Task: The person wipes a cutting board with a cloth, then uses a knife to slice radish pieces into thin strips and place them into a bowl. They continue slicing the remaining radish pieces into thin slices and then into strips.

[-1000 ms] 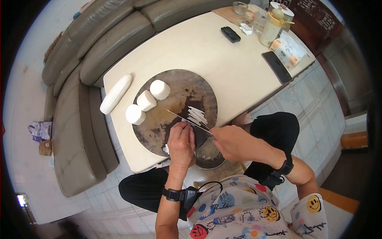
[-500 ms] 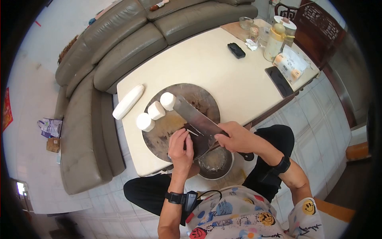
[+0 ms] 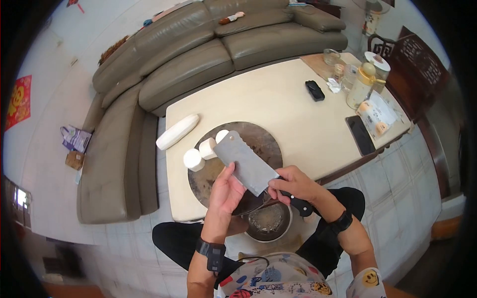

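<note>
My right hand (image 3: 293,185) grips the black handle of a cleaver (image 3: 245,163), its broad blade raised over the round cutting board (image 3: 198,186). My left hand (image 3: 227,191) is cupped at the blade's lower left edge, fingers apart, thumb up against the metal. Whether anything small lies under its fingers is hidden by the blade. Beyond the blade, three white cut pieces stand in a row on the board: one at the left (image 3: 194,160), a middle one (image 3: 208,148) and one partly covered (image 3: 221,135). A long white radish (image 3: 178,131) lies beside the board.
Below the board's near edge a metal bowl (image 3: 269,222) stands between the knees. On the table (image 3: 258,99) are a black case (image 3: 315,91), a phone (image 3: 360,135), a tissue pack (image 3: 376,115), a yellow-topped bottle (image 3: 361,85) and glass jars. A grey sofa (image 3: 186,67) stands behind.
The cleaver's blade has turned to show its flat side. My left hand has opened and moved to the blade. The thin white piece by its fingers is out of sight. The view has shifted.
</note>
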`<state>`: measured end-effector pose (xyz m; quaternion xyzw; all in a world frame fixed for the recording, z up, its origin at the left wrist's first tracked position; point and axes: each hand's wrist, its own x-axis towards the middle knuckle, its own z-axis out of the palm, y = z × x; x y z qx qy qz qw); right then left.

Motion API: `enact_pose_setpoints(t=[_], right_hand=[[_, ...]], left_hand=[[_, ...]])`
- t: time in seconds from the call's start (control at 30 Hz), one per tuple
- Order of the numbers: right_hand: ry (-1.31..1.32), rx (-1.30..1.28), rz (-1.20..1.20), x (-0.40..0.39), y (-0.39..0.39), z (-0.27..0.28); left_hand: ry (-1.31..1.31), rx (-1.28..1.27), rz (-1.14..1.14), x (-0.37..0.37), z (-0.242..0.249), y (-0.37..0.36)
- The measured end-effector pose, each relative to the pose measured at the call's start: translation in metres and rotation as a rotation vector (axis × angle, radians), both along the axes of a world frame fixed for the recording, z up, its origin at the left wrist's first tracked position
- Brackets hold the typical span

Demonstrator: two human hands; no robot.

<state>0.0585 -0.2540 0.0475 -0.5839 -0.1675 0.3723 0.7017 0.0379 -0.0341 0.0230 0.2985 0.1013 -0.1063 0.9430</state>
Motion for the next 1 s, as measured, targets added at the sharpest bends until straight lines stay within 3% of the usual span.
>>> enact_pose_setpoints(t=[0.23,0.43,0.5,0.57,0.63,0.67,0.73,0.87,1.0], right_hand=[[-0.129,0.005,-0.081,-0.007,0.000,-0.015],[-0.171,-0.103,-0.199,-0.012,-0.020,0.001],[-0.174,-0.126,-0.167,-0.018,-0.024,0.002],[-0.560,-0.378,-0.182,-0.030,-0.022,-0.001],[-0.612,-0.407,-0.176,-0.044,-0.025,0.002],[-0.669,-0.434,-0.170,-0.049,-0.026,0.002],[-0.686,-0.500,-0.133,-0.058,-0.025,-0.002],[-0.783,-0.545,-0.135,-0.068,-0.024,-0.004],[-0.786,-0.583,-0.084,-0.069,-0.023,-0.005]], left_hand=[[0.074,0.119,-0.011,0.005,-0.020,0.012],[0.277,0.224,0.278,-0.002,-0.005,0.013],[0.228,0.300,0.209,-0.012,-0.013,0.024],[0.180,0.377,0.137,-0.022,-0.020,0.031],[-0.118,1.294,0.107,-0.029,-0.024,0.024],[-0.116,1.286,0.102,-0.032,-0.024,0.019],[-0.513,1.863,0.224,-0.039,-0.016,0.011],[-0.748,2.062,0.247,-0.042,-0.027,0.009],[-0.765,2.067,0.257,-0.041,-0.037,0.010]])
